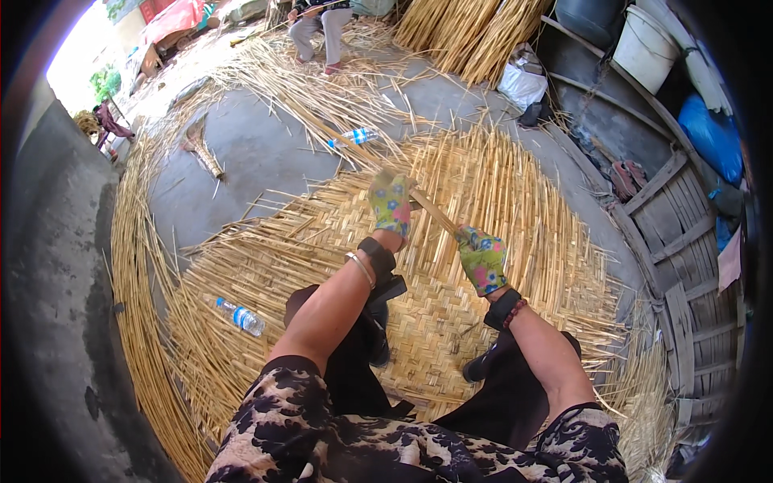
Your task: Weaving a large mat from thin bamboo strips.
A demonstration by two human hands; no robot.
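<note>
Left hand (pixel 390 205) and right hand (pixel 483 262) both have their grip wrapped around one reed strip (pixel 435 212) above the woven mat (pixel 427 338), and I'd keep it flat and taut so it doesn't twist or split. The mat's on a grey floor (pixel 250 133), reed bundles (pixel 475 36) past its far edge, plain wall (pixel 56 249) off to its left.

**Grey floor (pixel 254 149) under you, and it's loaded**

Here's your woven mat (pixel 427 322), filling the centre; loose reeds (pixel 137 282) sweep down the left side; a small straw bundle (pixel 203 153) lies upper left, a blue-labelled bottle (pixel 353 138) upper centre!
</note>
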